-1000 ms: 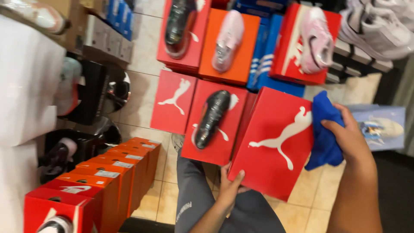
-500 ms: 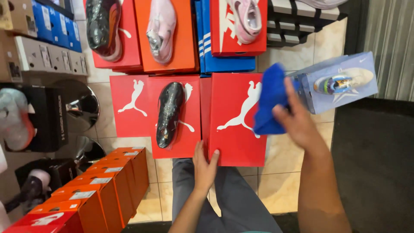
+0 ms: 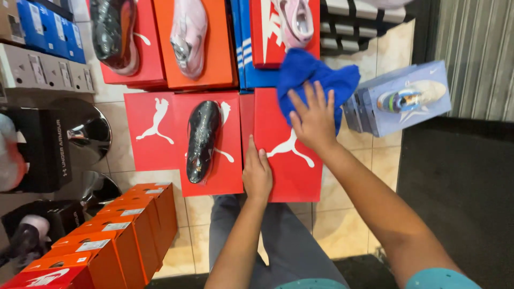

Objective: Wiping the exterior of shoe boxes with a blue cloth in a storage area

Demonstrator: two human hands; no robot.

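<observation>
My left hand (image 3: 257, 172) rests flat on the near left edge of a red shoe box (image 3: 292, 160) that stands on the tiled floor in front of me. My right hand (image 3: 312, 119) presses a blue cloth (image 3: 316, 80) onto the top of that box, fingers spread over the cloth. To the left, touching it, stands another red box (image 3: 227, 171) with a black shoe (image 3: 202, 140) wrapped in clear film lying on its lid.
More red, orange and blue boxes with shoes fill the floor beyond (image 3: 187, 48). A pale blue box with a shoe (image 3: 399, 101) sits to the right. A row of orange boxes (image 3: 115, 235) runs at lower left. A dark mat (image 3: 460, 187) lies right.
The red box has come down flat beside the box with the black shoe. My right hand has moved the blue cloth from the box's right side onto its top.
</observation>
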